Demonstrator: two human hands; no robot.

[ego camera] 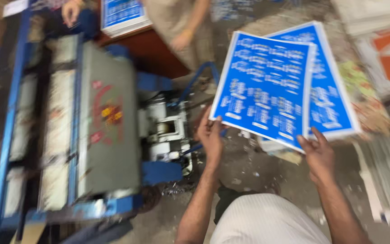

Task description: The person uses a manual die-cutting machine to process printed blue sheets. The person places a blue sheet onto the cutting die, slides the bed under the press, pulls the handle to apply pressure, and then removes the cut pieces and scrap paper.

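Blue printed sheet (263, 88) with white border is held up off the floor, tilted, right of centre in the head view. Left hand (211, 135) pinches its lower-left corner, thumb on the printed face, fingers behind. Right hand (318, 153) grips the lower-right corner the same way, thumb on top, rest of fingers hidden under the sheet. Directly behind and to the right, partly covered by the held sheet, sits a stack of matching blue sheets (332, 97), its top one angled slightly differently; whether the held sheet touches the stack, cannot tell, frame is motion-blurred. Stack rests on floor clutter; patterned floral material (366, 97) pokes out to its right. Left of the hands: a machine (107, 131) with grey cover panel, blue frame, white motor block (168, 131) on the side nearest the left hand. Top of frame: another person standing by a reddish-brown table (152, 52), their hand (180, 41) hanging near its edge, second pile of blue sheets (123, 16) on that table. Concrete floor (249, 169) below, littered with scraps.
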